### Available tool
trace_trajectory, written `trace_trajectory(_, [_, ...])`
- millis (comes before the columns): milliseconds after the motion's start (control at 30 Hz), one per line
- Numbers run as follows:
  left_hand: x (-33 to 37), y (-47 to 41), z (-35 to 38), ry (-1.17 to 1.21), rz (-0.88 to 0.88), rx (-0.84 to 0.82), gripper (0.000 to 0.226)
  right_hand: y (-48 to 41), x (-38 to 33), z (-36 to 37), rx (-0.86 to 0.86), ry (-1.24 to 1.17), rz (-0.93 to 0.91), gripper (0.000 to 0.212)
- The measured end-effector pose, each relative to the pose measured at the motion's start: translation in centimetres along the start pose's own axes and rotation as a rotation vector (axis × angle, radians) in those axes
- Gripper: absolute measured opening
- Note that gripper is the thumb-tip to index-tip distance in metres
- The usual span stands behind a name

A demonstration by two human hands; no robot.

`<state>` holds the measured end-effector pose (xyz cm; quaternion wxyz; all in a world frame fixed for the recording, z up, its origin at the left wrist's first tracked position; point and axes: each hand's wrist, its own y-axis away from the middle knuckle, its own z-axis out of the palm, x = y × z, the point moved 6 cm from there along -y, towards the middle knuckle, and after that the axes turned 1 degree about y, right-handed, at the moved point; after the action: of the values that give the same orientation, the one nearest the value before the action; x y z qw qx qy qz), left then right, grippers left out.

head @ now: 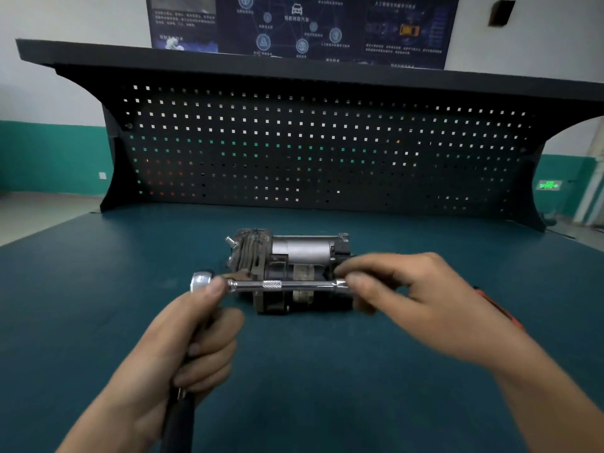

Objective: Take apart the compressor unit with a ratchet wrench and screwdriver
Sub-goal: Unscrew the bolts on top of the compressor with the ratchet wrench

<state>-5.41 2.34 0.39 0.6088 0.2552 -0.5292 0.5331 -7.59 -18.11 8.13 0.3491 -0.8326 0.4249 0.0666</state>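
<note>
Two hands are busy, my left hand (196, 348) wrapped round the ratchet wrench (200, 282) and my right hand (415, 299) pinching the end of its long bar (287, 285), just in front of the compressor unit (300, 250) on the bench (98, 289), so I should keep it straight and snug

dim, flat indoor light with cool cast. bright spots through pegboard (310, 152) holes from behind, panel itself near black. small hot glare on wrench (201, 280) head, softer sheen along bar (271, 284). shadows on mat (327, 371) faint, soft-edged. right hand (425, 299) smeared by motion blur, left hand (186, 341) sharper. poster (300, 24) text soft, unreadable. strong wide-angle bowing of shelf (294, 65) toward edges.
</note>
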Motion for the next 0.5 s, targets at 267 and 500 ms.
trace_trajectory(267, [3.2,-1.8,-0.2,-0.149,0.178,0.083,0.012,-1.8,-0.8,1.5,-0.205,0.062,-0.102,0.021])
trace_trajectory(500, [4.2,-0.4,0.9,-0.147,0.190,0.138,0.005,-0.8,-2.1,1.7,-0.176,0.107,-0.280,0.015])
